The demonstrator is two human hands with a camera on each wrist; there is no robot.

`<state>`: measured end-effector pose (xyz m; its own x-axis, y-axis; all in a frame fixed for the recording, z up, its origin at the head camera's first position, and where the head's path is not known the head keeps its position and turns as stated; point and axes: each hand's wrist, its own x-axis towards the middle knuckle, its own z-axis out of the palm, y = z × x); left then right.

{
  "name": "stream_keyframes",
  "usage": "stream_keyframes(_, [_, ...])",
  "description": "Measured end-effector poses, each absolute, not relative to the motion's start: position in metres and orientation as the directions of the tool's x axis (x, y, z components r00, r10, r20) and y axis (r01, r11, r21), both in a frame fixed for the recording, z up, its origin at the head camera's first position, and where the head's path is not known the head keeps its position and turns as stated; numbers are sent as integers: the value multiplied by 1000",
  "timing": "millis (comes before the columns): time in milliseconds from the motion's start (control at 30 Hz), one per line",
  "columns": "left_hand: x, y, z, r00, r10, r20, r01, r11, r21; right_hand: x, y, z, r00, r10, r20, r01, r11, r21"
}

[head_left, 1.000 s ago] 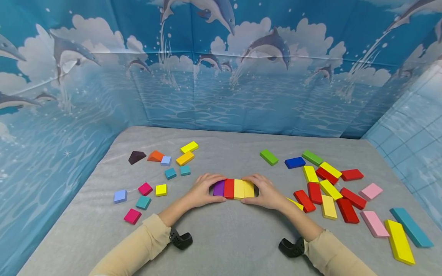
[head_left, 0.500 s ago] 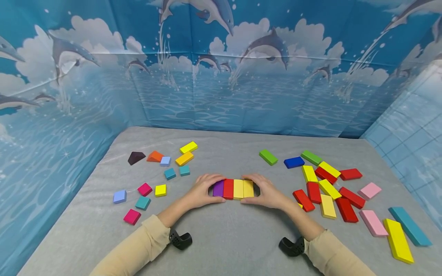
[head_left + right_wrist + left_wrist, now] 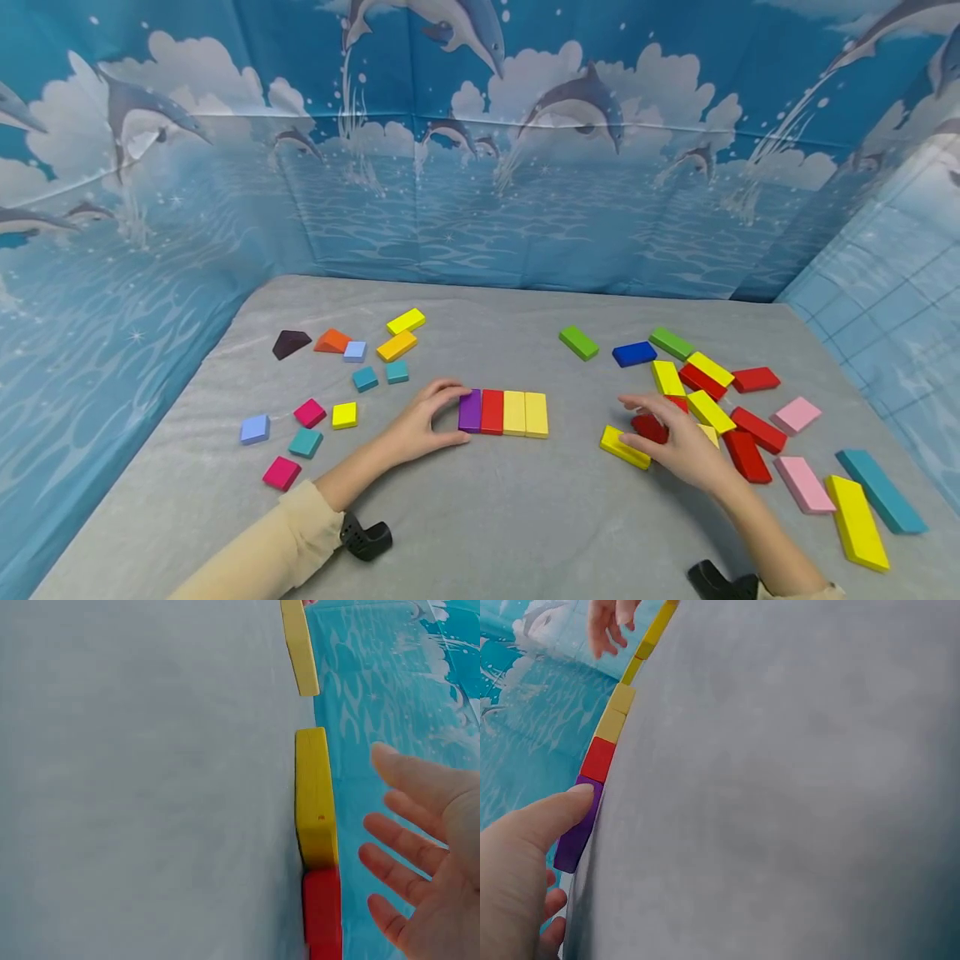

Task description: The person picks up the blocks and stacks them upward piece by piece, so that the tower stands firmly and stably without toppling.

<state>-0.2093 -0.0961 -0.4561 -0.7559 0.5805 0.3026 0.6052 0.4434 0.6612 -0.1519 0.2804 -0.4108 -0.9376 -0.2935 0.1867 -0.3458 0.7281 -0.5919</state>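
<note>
A row of blocks lies side by side on the grey table: a purple block (image 3: 469, 412), a red block (image 3: 492, 412) and two pale yellow blocks (image 3: 525, 415). My left hand (image 3: 422, 425) is at the row's left end, thumb and fingers spread in a loose C. Its fingertips are right at the ends of the purple block; in the left wrist view the thumb overlaps this block. My right hand (image 3: 681, 437) is away to the right, fingers apart, over a dark red block (image 3: 649, 428) and beside a bright yellow block (image 3: 624, 448). Nothing shows between its fingers in the right wrist view.
Several red, yellow and pink blocks lie at the right, with a long teal block (image 3: 882, 492) and a blue block (image 3: 634, 354). Small pieces, among them a teal block (image 3: 306, 442) and an orange block (image 3: 332, 341), are scattered left. A dolphin-print cloth (image 3: 465, 217) hangs behind.
My right hand has let go of the row's right end and moved right to the loose blocks. My left hand has drawn back slightly left, its fingertips now at the purple block only.
</note>
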Motion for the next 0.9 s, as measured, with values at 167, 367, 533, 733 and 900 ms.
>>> stream_keyframes(167, [-204, -99, -456, -784, 547, 293, 584, 492, 646, -133, 290, -414, -930, -284, 231, -366, 764, -531])
stream_keyframes(367, [-201, -97, -458, -801, 523, 290, 575, 541, 614, -124, 293, -423, -908, -279, 314, -399, 807, -436])
stream_keyframes(533, [-201, -95, -461, -800, 516, 306, 581, 541, 607, -123, 292, -427, -923, -252, 290, -362, 824, -436])
stream_keyframes(733, [-201, -94, -464, -800, 503, 326, 586, 544, 600, -124, 288, -429, -923, -237, 303, -352, 839, -415])
stream_keyframes(900, [-201, -94, -465, -803, 493, 335, 585, 543, 602, -124, 284, -428, -926, -233, 298, -341, 855, -391])
